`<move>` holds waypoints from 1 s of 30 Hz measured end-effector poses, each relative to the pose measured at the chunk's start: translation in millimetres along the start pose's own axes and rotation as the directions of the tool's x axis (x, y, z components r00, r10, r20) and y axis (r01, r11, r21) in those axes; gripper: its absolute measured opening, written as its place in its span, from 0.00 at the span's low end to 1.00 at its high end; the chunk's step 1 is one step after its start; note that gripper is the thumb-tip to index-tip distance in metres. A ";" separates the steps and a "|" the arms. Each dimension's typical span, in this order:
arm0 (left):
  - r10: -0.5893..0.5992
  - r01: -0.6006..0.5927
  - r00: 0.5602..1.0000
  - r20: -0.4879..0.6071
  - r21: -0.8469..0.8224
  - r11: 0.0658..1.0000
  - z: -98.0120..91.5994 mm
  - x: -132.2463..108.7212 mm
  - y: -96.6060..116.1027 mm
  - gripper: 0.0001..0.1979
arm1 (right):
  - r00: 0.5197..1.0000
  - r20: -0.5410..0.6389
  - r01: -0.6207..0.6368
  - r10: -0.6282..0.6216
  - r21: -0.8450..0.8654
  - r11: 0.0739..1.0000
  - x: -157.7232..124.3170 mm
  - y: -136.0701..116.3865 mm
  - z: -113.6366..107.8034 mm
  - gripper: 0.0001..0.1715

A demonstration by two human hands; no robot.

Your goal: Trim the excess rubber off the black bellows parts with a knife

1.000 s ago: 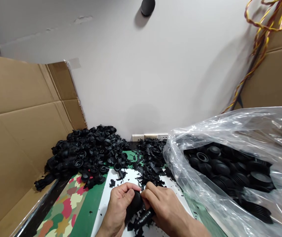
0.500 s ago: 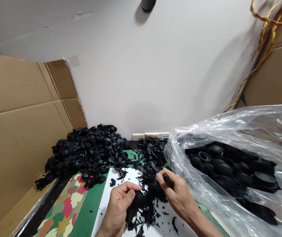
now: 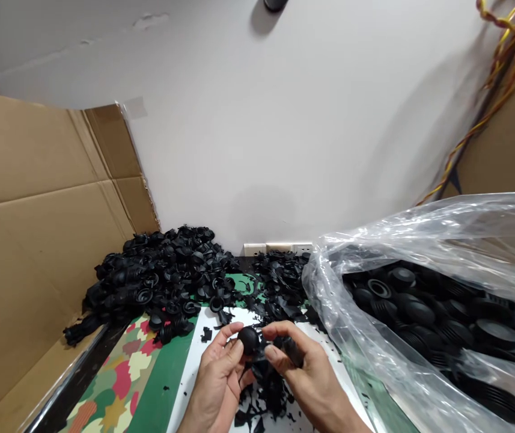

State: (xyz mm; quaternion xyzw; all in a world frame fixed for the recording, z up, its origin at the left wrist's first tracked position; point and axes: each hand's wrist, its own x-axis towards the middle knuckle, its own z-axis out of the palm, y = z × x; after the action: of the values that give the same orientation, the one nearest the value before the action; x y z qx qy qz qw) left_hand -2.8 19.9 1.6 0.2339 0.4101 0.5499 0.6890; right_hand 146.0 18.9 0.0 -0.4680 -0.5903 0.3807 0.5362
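My left hand (image 3: 216,377) is closed on a small black rubber part (image 3: 249,340), pinching its rounded end between thumb and fingers. My right hand (image 3: 300,376) meets it from the right, thumb and fingertips on the same part, with a dark tool handle (image 3: 293,350) tucked in its palm. Both hands hover over a white board (image 3: 194,367) strewn with black rubber scraps (image 3: 264,394). A heap of black ribbed rubber parts (image 3: 162,282) lies behind and to the left.
A clear plastic bag (image 3: 428,288) full of black round parts fills the right side. Cardboard walls (image 3: 36,198) stand on the left and far right. Trimmings pile (image 3: 279,282) sits by wall sockets (image 3: 277,248). A camouflage-patterned green mat (image 3: 122,379) lies under the board.
My right hand swung out toward the bag with the tool, then came back to the left hand. The black part now sits higher, pinched between both hands.
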 end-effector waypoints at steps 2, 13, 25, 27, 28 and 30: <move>0.019 -0.019 0.999 -0.026 -0.003 1.000 0.9 0.3 -1.0 0.16 | 0.998 0.016 0.060 -0.060 0.013 0.998 -2.8 2.6 4.9 0.07; -0.016 0.019 0.999 0.035 -0.085 0.996 6.7 -1.5 -3.9 0.15 | 0.988 -0.145 0.072 -0.055 0.110 0.991 -3.0 15.4 21.4 0.09; -0.002 -0.004 0.998 0.066 0.096 0.995 3.8 -0.5 -8.6 0.21 | 0.990 -0.108 0.099 -0.086 0.120 0.988 -2.0 16.4 17.3 0.06; -0.006 -0.001 0.997 0.082 0.095 0.995 4.4 -1.5 -7.6 0.21 | 0.988 -0.101 0.125 -0.115 0.102 0.987 -2.4 17.0 17.2 0.06; -0.015 0.006 0.996 0.090 0.095 0.995 4.8 -2.2 -7.0 0.21 | 0.985 -0.105 0.145 -0.136 0.082 0.986 -2.5 16.8 16.7 0.08; -0.031 0.022 0.995 0.095 0.095 0.995 5.7 -3.5 -5.9 0.19 | 0.976 -0.115 0.189 -0.185 0.027 0.982 -2.3 15.7 15.2 0.11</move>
State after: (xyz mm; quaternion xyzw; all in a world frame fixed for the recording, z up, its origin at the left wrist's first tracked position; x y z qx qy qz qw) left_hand 5.1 15.6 1.3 0.2869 0.4047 0.5090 0.7034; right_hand 133.2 21.8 -17.6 -0.4207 -0.5933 0.3128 0.6108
